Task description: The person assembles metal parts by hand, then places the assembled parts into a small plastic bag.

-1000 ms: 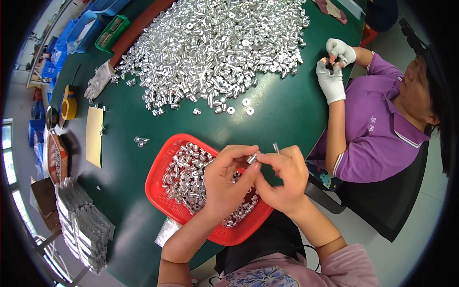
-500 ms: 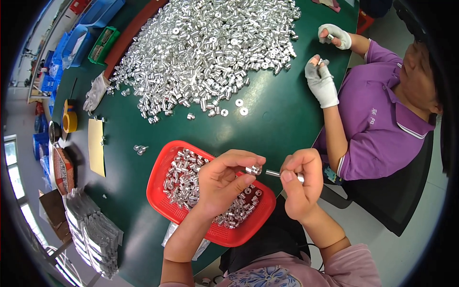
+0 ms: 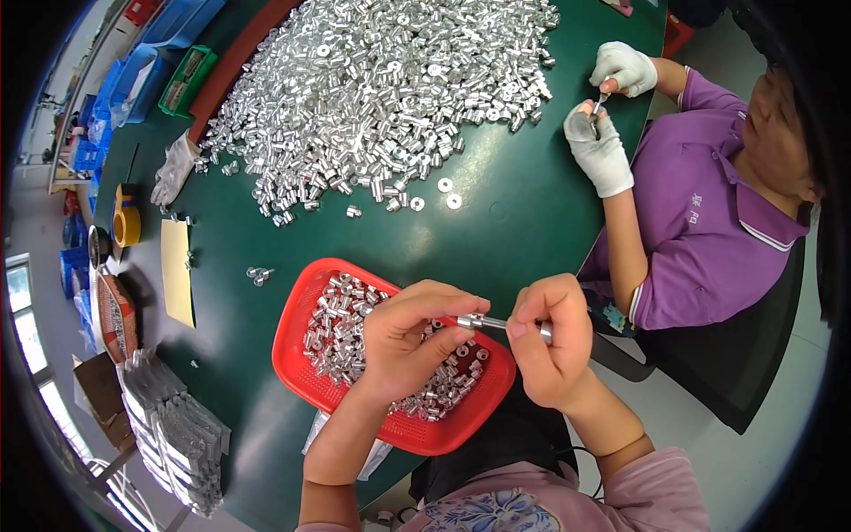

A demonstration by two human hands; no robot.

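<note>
Between thumb and fingers, my left hand [image 3: 409, 341] pinches a small shiny metal cylindrical part [image 3: 472, 321] above the red basket. My right hand [image 3: 557, 341] is closed around a slim metal rod with a thicker end, a pin gauge by its look [image 3: 498, 323]. The rod's thin tip meets the end of the metal part; how far it enters I cannot tell. Under my left hand, the red plastic basket [image 3: 297, 372] holds many similar metal parts [image 3: 335, 328], partly hidden by the hand and wrist.
A large heap of metal parts [image 3: 381, 97] covers the far green table [image 3: 355, 239]. To the right, a co-worker in a purple shirt [image 3: 683, 204] handles a small part with gloved hands. A yellow card [image 3: 177, 275], tape roll [image 3: 128, 226] and stacked silver packs [image 3: 177, 434] lie left.
My right hand has moved left, bringing the rod's tip from a small gap up to the metal part. The co-worker's hands have come closer together.
</note>
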